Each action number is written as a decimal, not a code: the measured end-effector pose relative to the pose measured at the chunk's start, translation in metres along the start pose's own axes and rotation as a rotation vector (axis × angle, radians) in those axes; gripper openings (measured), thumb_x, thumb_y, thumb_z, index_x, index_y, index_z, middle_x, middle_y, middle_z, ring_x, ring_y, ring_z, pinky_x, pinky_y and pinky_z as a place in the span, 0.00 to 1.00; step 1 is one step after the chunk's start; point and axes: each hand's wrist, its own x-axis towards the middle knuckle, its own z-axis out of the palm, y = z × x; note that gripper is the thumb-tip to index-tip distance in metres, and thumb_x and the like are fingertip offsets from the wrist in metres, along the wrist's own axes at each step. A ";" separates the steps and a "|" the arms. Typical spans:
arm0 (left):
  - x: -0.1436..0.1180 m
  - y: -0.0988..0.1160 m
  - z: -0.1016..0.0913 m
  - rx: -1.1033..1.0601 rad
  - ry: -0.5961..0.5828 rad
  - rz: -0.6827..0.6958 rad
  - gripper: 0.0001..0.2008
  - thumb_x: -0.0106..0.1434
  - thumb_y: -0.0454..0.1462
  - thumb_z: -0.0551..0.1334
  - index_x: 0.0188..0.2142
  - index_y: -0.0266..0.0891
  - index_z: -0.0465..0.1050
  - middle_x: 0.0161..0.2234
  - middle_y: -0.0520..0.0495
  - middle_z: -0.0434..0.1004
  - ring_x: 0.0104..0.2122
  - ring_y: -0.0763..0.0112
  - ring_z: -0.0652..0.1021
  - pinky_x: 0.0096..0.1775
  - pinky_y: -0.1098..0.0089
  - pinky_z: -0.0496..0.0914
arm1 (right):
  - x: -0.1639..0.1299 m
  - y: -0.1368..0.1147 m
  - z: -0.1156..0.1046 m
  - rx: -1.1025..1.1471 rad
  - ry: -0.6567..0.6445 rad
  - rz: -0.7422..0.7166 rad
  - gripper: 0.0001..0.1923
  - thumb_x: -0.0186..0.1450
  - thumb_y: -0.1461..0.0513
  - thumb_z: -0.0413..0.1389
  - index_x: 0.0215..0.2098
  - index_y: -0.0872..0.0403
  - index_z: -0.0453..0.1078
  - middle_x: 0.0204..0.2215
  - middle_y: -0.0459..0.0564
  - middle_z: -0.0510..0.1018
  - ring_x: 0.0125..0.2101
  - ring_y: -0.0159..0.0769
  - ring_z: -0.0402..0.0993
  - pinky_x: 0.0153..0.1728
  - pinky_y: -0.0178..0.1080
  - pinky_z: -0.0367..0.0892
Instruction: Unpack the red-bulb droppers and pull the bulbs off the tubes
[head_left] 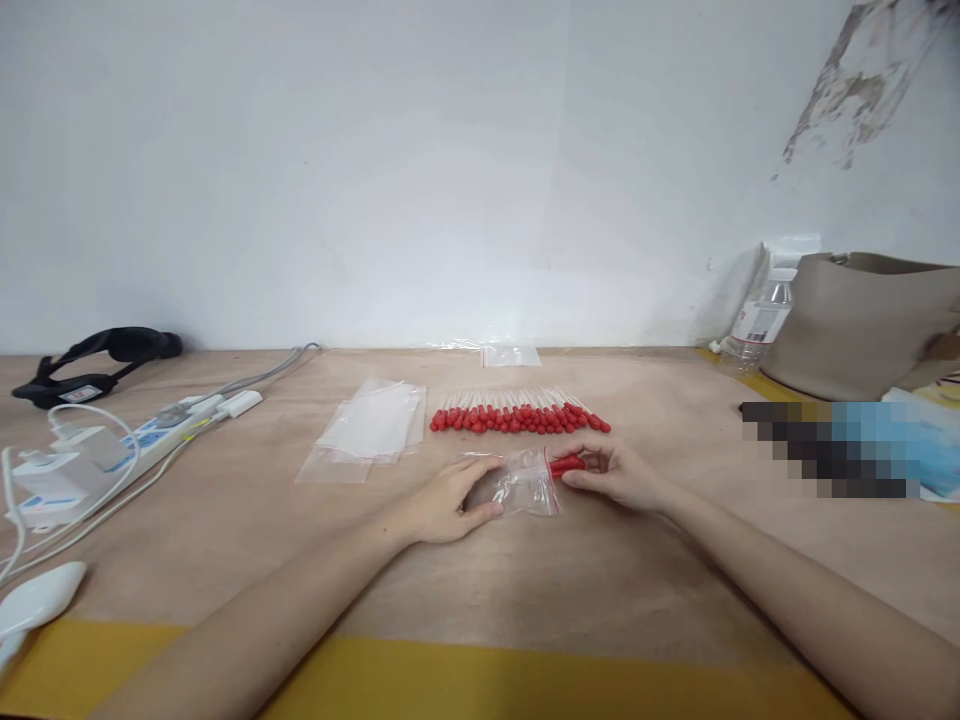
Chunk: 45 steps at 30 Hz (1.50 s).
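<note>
My left hand (446,505) grips a small clear zip bag (525,492) at its left side, thumb in front. The bag lies on its side with its red-lined mouth toward the right. At that mouth, my right hand (619,475) pinches a few red-tipped sticks (568,466); their thin ends seem to reach into the bag, though its glare blurs this. Just behind both hands, many more sticks with red rounded heads (517,418) lie in a row, heads toward me and pale ends toward the wall. Left of the row rests a spread stack of flat clear bags (371,425).
On the left are a power strip (154,440) with white chargers and cables, a black head strap (105,365) and a white object (41,598). A plastic bottle (759,325) and a grey-brown container (840,325) stand right. Another clear bag (511,355) lies by the wall.
</note>
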 end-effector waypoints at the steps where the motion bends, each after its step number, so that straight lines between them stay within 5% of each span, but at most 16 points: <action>1: -0.001 -0.001 -0.001 0.007 0.004 0.003 0.24 0.59 0.41 0.56 0.55 0.42 0.55 0.53 0.43 0.63 0.52 0.63 0.65 0.52 0.58 0.60 | -0.001 0.002 -0.004 0.043 -0.007 0.039 0.17 0.51 0.56 0.59 0.37 0.55 0.69 0.38 0.50 0.74 0.36 0.33 0.72 0.38 0.37 0.67; 8: -0.009 -0.005 -0.011 0.120 -0.033 -0.011 0.22 0.61 0.43 0.54 0.55 0.45 0.58 0.55 0.44 0.59 0.54 0.60 0.62 0.53 0.56 0.59 | -0.006 0.005 -0.044 0.126 0.110 0.196 0.18 0.51 0.54 0.60 0.36 0.55 0.70 0.33 0.51 0.77 0.32 0.34 0.73 0.34 0.37 0.69; 14: -0.003 -0.003 -0.012 0.065 0.091 0.141 0.15 0.62 0.37 0.52 0.49 0.42 0.66 0.51 0.44 0.65 0.50 0.65 0.66 0.52 0.60 0.61 | -0.005 0.004 -0.090 0.151 0.542 0.087 0.17 0.48 0.52 0.61 0.33 0.52 0.70 0.34 0.52 0.77 0.30 0.36 0.74 0.32 0.40 0.70; 19: 0.003 -0.003 -0.005 -0.011 -0.045 0.246 0.17 0.63 0.36 0.52 0.52 0.45 0.63 0.54 0.47 0.62 0.56 0.65 0.59 0.55 0.59 0.56 | 0.012 0.014 -0.086 -0.026 0.791 -0.014 0.18 0.49 0.52 0.60 0.33 0.53 0.69 0.33 0.52 0.77 0.32 0.37 0.73 0.36 0.42 0.70; 23: 0.003 -0.001 -0.005 0.009 -0.176 0.205 0.19 0.62 0.41 0.53 0.54 0.52 0.59 0.58 0.51 0.54 0.59 0.62 0.53 0.57 0.54 0.50 | 0.028 0.034 -0.069 -0.316 0.795 -0.052 0.18 0.52 0.51 0.57 0.35 0.55 0.70 0.33 0.52 0.77 0.31 0.36 0.72 0.35 0.41 0.68; 30: 0.001 0.005 -0.002 0.137 -0.208 0.151 0.20 0.64 0.44 0.49 0.56 0.54 0.54 0.60 0.52 0.47 0.60 0.61 0.49 0.57 0.52 0.45 | 0.038 0.059 -0.054 -0.510 0.630 -0.132 0.15 0.55 0.53 0.55 0.35 0.53 0.73 0.33 0.51 0.75 0.32 0.35 0.71 0.35 0.39 0.68; 37: 0.000 0.012 0.002 0.075 -0.004 -0.046 0.18 0.65 0.44 0.47 0.53 0.46 0.61 0.56 0.45 0.57 0.56 0.62 0.57 0.55 0.57 0.53 | 0.033 0.060 -0.053 -0.491 0.598 -0.035 0.20 0.57 0.51 0.51 0.41 0.56 0.70 0.40 0.55 0.74 0.35 0.37 0.72 0.36 0.39 0.68; 41: 0.001 0.000 -0.005 0.052 0.260 -0.145 0.12 0.63 0.40 0.49 0.40 0.40 0.68 0.43 0.45 0.68 0.44 0.67 0.69 0.47 0.64 0.62 | 0.032 0.061 -0.056 -0.499 0.656 0.017 0.21 0.60 0.50 0.47 0.39 0.56 0.71 0.38 0.54 0.75 0.35 0.37 0.72 0.36 0.38 0.67; 45: 0.001 -0.021 -0.010 0.053 0.307 -0.304 0.08 0.56 0.40 0.58 0.34 0.39 0.67 0.34 0.48 0.68 0.33 0.69 0.70 0.35 0.68 0.65 | 0.030 0.061 -0.058 -0.519 0.740 0.017 0.24 0.63 0.50 0.41 0.35 0.57 0.71 0.33 0.55 0.75 0.35 0.39 0.70 0.37 0.41 0.65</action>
